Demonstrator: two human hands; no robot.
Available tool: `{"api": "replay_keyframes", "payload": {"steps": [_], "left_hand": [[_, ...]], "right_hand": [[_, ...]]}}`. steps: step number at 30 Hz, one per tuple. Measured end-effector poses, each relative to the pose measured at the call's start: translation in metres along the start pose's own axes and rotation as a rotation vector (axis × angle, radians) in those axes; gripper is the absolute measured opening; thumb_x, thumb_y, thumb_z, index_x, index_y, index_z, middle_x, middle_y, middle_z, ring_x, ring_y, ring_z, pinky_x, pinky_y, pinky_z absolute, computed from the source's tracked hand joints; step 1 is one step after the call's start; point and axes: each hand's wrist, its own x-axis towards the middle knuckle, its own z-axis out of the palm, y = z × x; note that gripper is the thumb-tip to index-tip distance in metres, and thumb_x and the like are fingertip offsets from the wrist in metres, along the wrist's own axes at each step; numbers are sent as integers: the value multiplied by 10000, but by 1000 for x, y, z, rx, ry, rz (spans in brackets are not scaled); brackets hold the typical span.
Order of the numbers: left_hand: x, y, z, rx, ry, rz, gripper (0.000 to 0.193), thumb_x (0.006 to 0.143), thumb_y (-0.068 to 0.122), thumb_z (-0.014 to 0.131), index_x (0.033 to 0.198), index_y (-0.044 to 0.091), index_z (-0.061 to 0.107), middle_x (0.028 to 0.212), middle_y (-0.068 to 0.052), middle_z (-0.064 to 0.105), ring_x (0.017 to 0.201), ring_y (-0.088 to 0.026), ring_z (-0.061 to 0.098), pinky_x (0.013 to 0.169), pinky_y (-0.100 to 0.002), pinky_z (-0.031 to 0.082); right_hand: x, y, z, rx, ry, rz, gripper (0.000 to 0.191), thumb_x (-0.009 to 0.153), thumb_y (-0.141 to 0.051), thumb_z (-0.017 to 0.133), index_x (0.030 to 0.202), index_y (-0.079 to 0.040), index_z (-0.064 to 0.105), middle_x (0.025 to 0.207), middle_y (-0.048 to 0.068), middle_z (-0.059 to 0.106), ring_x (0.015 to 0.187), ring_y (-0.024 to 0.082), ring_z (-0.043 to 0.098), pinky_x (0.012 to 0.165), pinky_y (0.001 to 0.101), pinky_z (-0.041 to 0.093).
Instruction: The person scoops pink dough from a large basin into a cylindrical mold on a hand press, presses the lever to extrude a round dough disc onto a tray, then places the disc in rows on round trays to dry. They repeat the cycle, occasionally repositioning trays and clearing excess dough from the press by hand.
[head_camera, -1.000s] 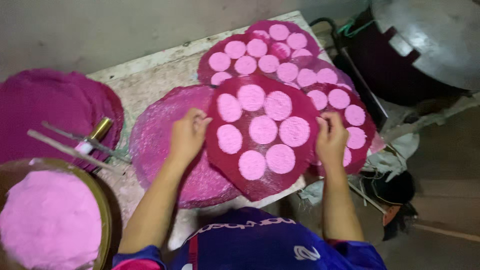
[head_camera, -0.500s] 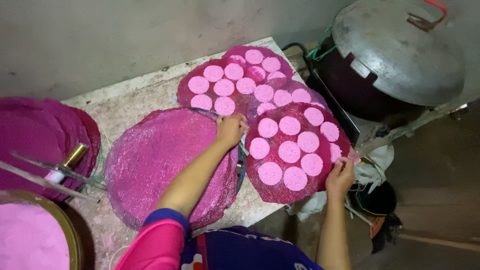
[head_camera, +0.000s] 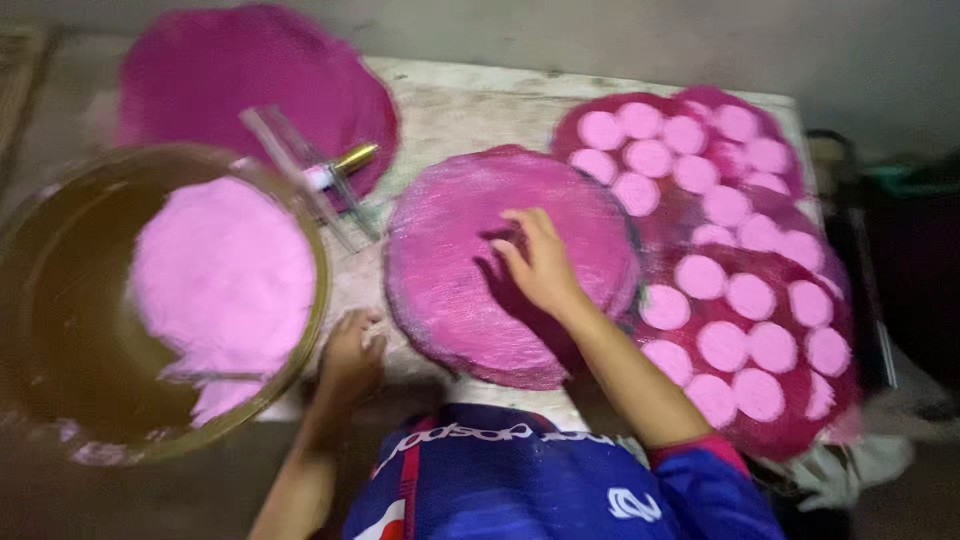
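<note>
Nearest the camera, the left hand (head_camera: 350, 358) is resting at the table's front edge (head_camera: 420, 372), fingers curled loosely, and I cannot tell whether it is gripping anything. It is sitting just beside the rim of the large brass bowl (head_camera: 60, 300), which is holding a heap of pink powder (head_camera: 222, 280) and overhanging the front edge.

A little farther in, the right hand (head_camera: 540, 265) is lying palm down with fingers spread on the pink round mat (head_camera: 470, 290), pressing on it and clasping nothing. This mat is lying flat in the table's middle, its near rim reaching the front edge.

To the right, mats carrying pale pink discs (head_camera: 745, 345) are overlapping each other and hanging past the table's right edge. Farther back on the left, a brass-capped tool (head_camera: 340, 165) is lying on another dark pink mat (head_camera: 250, 75); bare tabletop (head_camera: 480, 105) is showing between the mats at the rear.
</note>
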Motion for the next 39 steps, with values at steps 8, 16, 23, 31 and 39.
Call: {"api": "replay_keyframes", "payload": {"steps": [8,16,23,31,39], "left_hand": [[-78,-67,-29,484,-175,-492,332,990,346,601,1089,34,659,997,-232,681,959,-424,652,872,-537,516],[-83,-83,-44,495,153,-80,231,890,243,627,1003,51,688,971,-197,697,905,-422,675,823,-528,546],[-46,-48,-31,-416,-137,-279,73,868,100,671,915,47,652,781,-159,660,717,-343,675,649,-419,528],[60,13,13,-161,-198,-90,109,879,110,713,895,27,645,831,-176,657,773,-385,666,693,-484,524],[129,39,8,-1588,-210,-325,653,908,537,620,1309,23,567,1171,-121,664,1114,-285,647,1015,-457,502]], "right_hand": [[118,-80,231,-237,-310,-4,846,817,-201,751,1445,125,287,1217,367,516,1109,512,553,942,514,483],[136,-103,269,-381,-202,280,713,981,-215,641,1544,52,296,1230,317,611,1074,490,647,866,611,514],[152,-66,173,581,-340,483,531,810,-250,711,1278,-84,524,805,41,669,692,148,620,590,322,484],[59,-47,-21,844,-337,502,548,1082,-580,332,1154,-52,462,888,56,602,777,174,565,725,342,499],[-24,-29,-68,609,-717,837,728,968,-646,319,1092,1,629,794,85,660,694,191,620,623,349,521]]}}
